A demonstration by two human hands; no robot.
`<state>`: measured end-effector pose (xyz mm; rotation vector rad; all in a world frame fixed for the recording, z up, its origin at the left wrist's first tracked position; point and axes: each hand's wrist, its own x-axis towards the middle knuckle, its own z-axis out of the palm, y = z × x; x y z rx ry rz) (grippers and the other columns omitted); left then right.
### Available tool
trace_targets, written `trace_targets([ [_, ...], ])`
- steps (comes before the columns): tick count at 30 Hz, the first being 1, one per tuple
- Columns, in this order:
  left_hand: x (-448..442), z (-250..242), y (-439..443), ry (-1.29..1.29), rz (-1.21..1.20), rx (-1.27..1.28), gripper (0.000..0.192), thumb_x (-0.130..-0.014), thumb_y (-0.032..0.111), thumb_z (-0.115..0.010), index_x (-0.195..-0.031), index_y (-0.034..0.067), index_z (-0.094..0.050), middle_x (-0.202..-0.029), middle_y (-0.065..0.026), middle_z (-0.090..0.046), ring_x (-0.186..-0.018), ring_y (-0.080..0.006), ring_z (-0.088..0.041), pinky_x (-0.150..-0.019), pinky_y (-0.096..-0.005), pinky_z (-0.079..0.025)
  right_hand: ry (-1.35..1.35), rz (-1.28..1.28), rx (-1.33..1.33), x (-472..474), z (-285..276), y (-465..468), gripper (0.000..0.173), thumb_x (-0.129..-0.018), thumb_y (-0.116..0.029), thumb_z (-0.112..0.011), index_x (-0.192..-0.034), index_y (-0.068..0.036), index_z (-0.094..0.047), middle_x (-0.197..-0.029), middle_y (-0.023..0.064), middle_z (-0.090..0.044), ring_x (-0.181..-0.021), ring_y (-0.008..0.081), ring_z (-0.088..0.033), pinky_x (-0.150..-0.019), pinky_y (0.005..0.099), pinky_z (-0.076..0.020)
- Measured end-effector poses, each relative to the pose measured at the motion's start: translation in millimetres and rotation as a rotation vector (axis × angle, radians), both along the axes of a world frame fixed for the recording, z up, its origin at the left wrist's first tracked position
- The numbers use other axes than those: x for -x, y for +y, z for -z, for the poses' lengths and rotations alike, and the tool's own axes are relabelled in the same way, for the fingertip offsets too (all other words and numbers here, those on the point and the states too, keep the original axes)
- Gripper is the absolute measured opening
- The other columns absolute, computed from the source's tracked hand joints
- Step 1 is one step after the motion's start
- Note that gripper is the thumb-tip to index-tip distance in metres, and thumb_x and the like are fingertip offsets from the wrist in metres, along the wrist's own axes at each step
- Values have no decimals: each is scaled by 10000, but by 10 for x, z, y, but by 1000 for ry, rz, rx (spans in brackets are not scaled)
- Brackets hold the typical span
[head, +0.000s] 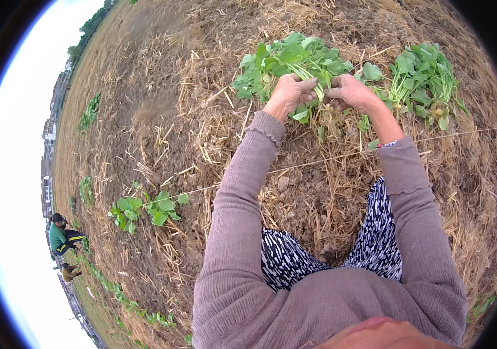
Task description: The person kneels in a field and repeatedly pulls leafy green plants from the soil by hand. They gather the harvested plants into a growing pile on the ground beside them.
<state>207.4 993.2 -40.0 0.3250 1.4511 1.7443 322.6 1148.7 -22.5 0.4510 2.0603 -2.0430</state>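
My left hand (291, 94) grips a small bunch of pale green leaf stems (305, 75), thumb laid across them. Close beside it, my right hand (349, 92) pinches the lower ends of plants, its fingertips dark with soil. Broad green leaves (294, 52) of a loose heap spread just beyond both hands, and the heap partly merges with what I hold. Farther right lies another bundle of leafy seedlings (425, 78), with a pale root clump (438, 111) at its base. Exactly how many stems sit in each hand is hidden by my fingers.
A taut string (318, 161) crosses the straw-covered soil (178, 131) in front of my knees. Leafy plants (148, 209) grow along it at left. Far left, a person in a green top (58, 235) crouches near another person (70, 272). A planted row (122, 296) runs at lower left.
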Motion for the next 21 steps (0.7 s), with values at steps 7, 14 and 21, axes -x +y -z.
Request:
trace_targets([
  [7, -179, -56, -262, 167, -55, -20, 187, -844, 27, -631, -979, -82, -563, -842, -146, -653, -635, -174, -651, -518, -240, -547, 177, -250, -200, 34, 250, -161, 401, -773, -49, -535, -1169, 13, -546, -737, -6, -562, -530, 76, -476, -490, 230, -416],
  [14, -965, 16, -1582, -7, 249, -88, 260, -856, 136, -632, -1026, -61, -621, -861, -124, -682, -643, -140, -651, -527, -219, -489, 185, -269, 10, -24, -61, -737, 385, -873, -142, -553, -1212, 32, -497, -899, 14, -601, -642, 41, -518, -482, 176, -376],
  [21, -1582, 463, -2260, -98, 53, -664, 1149, -536, -134, -623, -1489, 137, -41, -1402, -139, -378, -1267, -246, -423, -1008, -386, -399, 246, -1007, -183, -397, -311, -2044, 348, -841, -78, -622, -1140, 71, -527, -920, 117, -615, -820, 177, -566, -731, 315, -460],
])
